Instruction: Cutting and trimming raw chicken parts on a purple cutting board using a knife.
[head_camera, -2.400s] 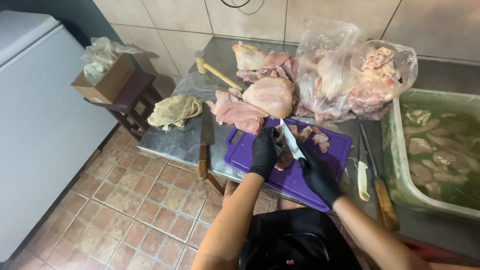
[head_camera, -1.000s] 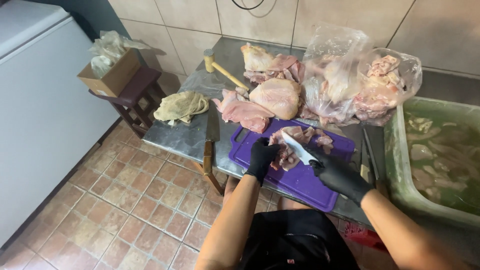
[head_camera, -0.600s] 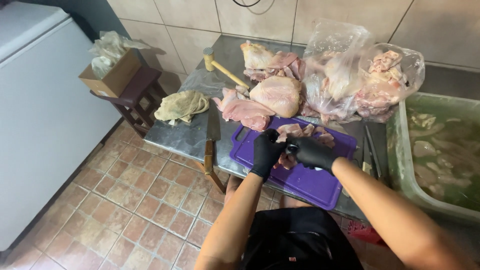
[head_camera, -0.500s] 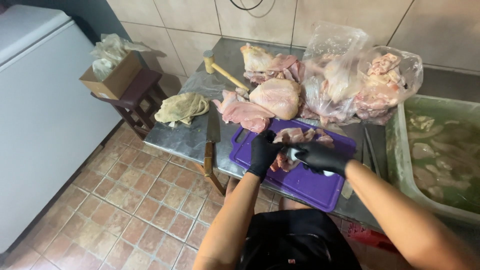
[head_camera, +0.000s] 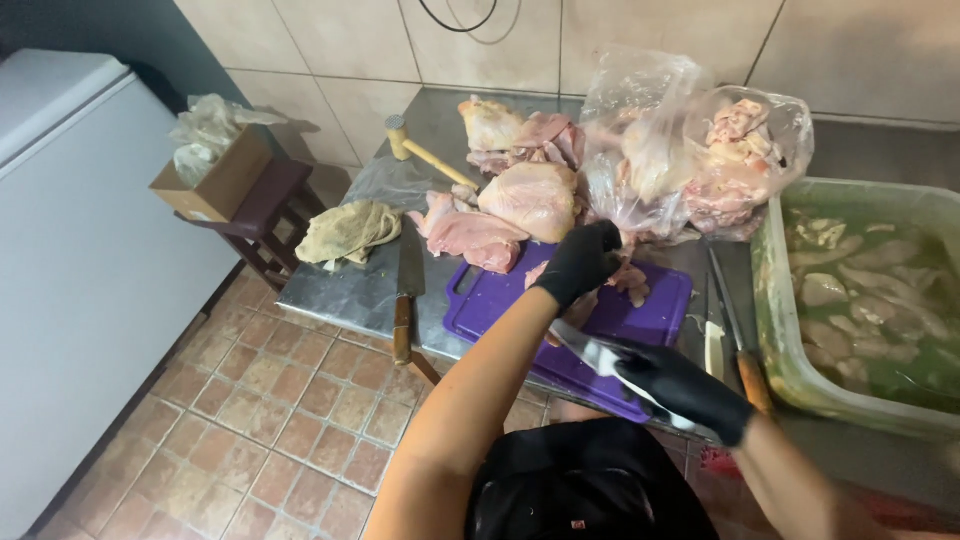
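Gripping a knife (head_camera: 590, 352) low over the purple cutting board (head_camera: 610, 330), the gloved right hand (head_camera: 680, 385) stays closed on its handle, while the gloved left hand (head_camera: 583, 262) closes over raw chicken pieces (head_camera: 628, 280) at the board's far edge on the steel counter (head_camera: 350, 285), beside a bag of chicken (head_camera: 700, 160).

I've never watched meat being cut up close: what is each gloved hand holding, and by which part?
The right hand grips a knife by its handle, blade pointing left. The left hand rests on raw chicken pieces on the purple cutting board; whether it grips them cannot be told.
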